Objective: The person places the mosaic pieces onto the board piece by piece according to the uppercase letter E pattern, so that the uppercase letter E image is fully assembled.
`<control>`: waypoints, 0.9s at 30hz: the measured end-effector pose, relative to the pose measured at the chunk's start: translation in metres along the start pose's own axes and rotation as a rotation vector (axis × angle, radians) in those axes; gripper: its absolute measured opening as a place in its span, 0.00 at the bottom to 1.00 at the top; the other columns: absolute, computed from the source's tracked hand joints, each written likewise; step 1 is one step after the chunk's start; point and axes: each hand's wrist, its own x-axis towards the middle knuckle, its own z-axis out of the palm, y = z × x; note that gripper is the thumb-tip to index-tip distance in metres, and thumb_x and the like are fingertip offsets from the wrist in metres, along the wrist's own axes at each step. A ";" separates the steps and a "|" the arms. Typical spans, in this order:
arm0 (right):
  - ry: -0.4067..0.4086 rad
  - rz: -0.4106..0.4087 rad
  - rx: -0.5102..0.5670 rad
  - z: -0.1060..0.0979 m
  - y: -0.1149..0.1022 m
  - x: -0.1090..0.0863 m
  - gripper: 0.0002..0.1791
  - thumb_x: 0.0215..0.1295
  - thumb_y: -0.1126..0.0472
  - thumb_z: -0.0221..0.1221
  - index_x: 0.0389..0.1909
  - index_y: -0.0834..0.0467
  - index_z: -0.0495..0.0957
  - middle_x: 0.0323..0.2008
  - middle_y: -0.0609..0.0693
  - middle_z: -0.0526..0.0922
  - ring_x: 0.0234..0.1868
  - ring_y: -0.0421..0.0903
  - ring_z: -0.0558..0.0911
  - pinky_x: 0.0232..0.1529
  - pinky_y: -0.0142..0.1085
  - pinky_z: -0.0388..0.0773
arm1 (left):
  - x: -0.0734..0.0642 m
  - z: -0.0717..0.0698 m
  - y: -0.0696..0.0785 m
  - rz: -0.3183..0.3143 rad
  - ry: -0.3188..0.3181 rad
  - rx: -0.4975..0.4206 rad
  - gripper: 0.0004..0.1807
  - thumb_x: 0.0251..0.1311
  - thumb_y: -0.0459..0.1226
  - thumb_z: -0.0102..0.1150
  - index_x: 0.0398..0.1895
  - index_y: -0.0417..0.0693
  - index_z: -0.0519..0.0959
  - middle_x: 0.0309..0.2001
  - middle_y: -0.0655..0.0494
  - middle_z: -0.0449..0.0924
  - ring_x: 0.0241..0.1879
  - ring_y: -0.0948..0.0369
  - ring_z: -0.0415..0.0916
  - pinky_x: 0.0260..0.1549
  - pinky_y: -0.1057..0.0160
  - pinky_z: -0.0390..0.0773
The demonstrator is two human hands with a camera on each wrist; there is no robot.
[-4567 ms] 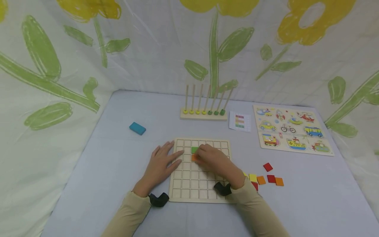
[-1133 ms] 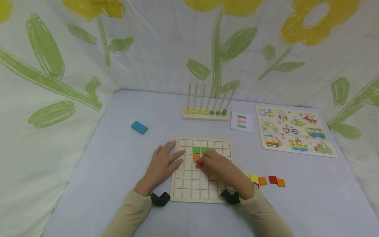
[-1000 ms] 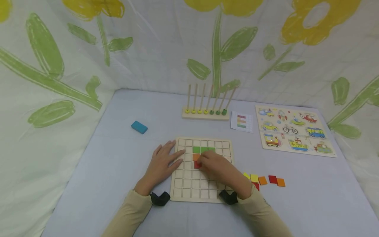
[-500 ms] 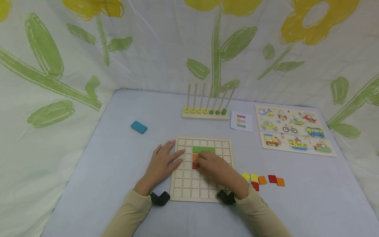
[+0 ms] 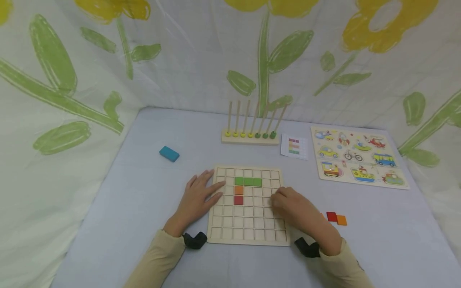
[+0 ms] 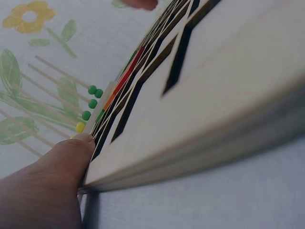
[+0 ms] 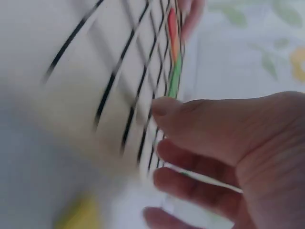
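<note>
A wooden grid board (image 5: 248, 234) lies in front of me. My left hand (image 5: 196, 202) rests on its left edge with the fingers spread. Three green tiles (image 5: 248, 181) form a row on the grid. Below the leftmost green tile are an orange tile (image 5: 239, 190) and then a red tile (image 5: 239, 200), each in its own cell. Over the board's right edge is my right hand (image 5: 297, 210). In the right wrist view its thumb and fingers (image 7: 190, 183) are loosely bent, apart, with nothing between them.
Right of the board lie a loose red tile (image 5: 331, 216) and an orange tile (image 5: 341, 220); my right hand hides others. Behind stand a peg rack (image 5: 250, 139), a pattern card (image 5: 294, 147) and a vehicle puzzle (image 5: 360, 158). A blue block (image 5: 169, 154) lies at the back left.
The red tile has been slid left into the cell under the orange one and let go. My right hand has moved right, off the tiles. The left hand has stayed put.
</note>
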 end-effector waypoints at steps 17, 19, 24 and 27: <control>-0.081 0.315 0.050 -0.006 0.032 -0.058 0.16 0.53 0.63 0.69 0.44 0.58 0.80 0.39 0.46 0.77 0.40 0.43 0.73 0.41 0.39 0.77 | 0.000 0.000 -0.001 0.008 0.012 -0.007 0.22 0.67 0.53 0.50 0.63 0.65 0.74 0.72 0.50 0.59 0.73 0.52 0.51 0.69 0.44 0.47; -0.055 0.296 0.045 -0.005 0.032 -0.058 0.16 0.53 0.63 0.69 0.43 0.58 0.80 0.40 0.47 0.77 0.41 0.44 0.73 0.42 0.40 0.77 | 0.000 0.000 -0.001 0.009 0.016 -0.008 0.22 0.67 0.53 0.50 0.63 0.65 0.74 0.72 0.50 0.60 0.73 0.52 0.51 0.69 0.43 0.48; -0.044 0.283 0.062 -0.006 0.027 -0.057 0.17 0.54 0.59 0.70 0.45 0.59 0.81 0.40 0.46 0.78 0.43 0.45 0.72 0.42 0.40 0.76 | 0.000 0.001 -0.001 0.010 0.017 -0.009 0.22 0.67 0.53 0.50 0.63 0.65 0.74 0.72 0.50 0.60 0.73 0.52 0.51 0.69 0.43 0.47; -0.046 0.284 0.064 -0.005 0.025 -0.056 0.19 0.54 0.56 0.70 0.46 0.58 0.80 0.40 0.46 0.78 0.43 0.44 0.72 0.42 0.40 0.76 | 0.000 0.001 -0.001 0.011 0.017 -0.007 0.22 0.67 0.53 0.50 0.63 0.65 0.74 0.72 0.50 0.60 0.73 0.52 0.51 0.69 0.43 0.47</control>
